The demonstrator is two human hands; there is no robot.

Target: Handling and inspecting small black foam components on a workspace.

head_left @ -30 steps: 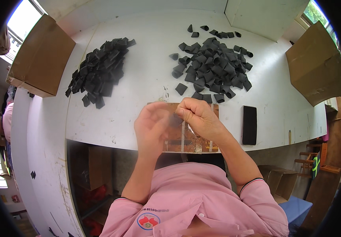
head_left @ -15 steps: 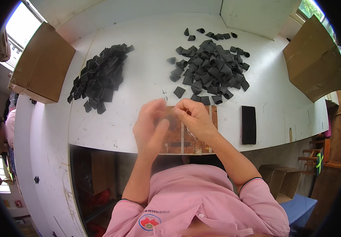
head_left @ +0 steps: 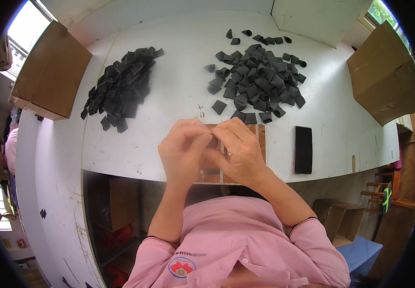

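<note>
Dark piece [head_left: 213, 142] at frame centre, mostly hidden: left hand [head_left: 181, 149] pinches it; right hand [head_left: 242, 150] fingers bent alongside, grip can't tell. Risk, my judgement: crowded fingertips slip, dropping it onto brown board [head_left: 261, 133].

Dark piece [head_left: 212, 142] between left hand [head_left: 184, 148], right hand [head_left: 241, 150].

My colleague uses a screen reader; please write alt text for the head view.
A person's left hand and right hand meet at a partly hidden dark piece above a brown board on a white table. Beyond lie a left pile and right pile of dark pieces; a black phone rests at right.
</note>
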